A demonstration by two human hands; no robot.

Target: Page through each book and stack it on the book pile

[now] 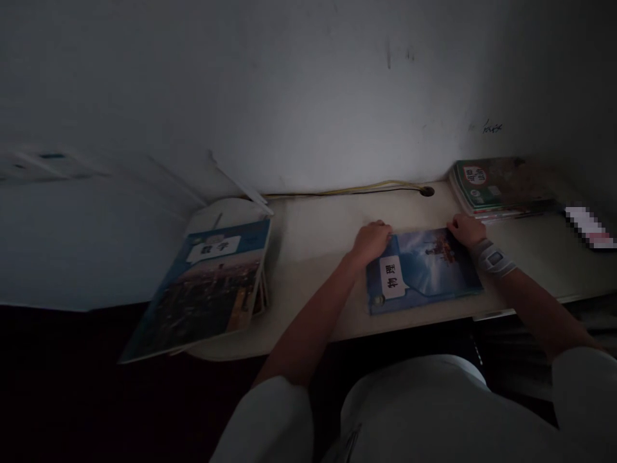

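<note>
while flat between left hand [372, 240] and right hand [468, 229], book [429, 273] near cable hole [427, 191]

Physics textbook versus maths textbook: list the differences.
The physics textbook has the left hand and right hand at its far corners; the maths textbook is untouched. The physics textbook's title runs sideways, the maths textbook's nearly upright. The maths textbook overhangs the desk; the physics textbook does not. Both are closed, front cover up.

Book [427, 273]: closed, blue-covered, laid flat near the front edge of the desk [313, 257]. Turned sideways, its white label [392, 277] of dark characters set at the left end; pale streaks and a reddish structure printed toward the right.
</note>
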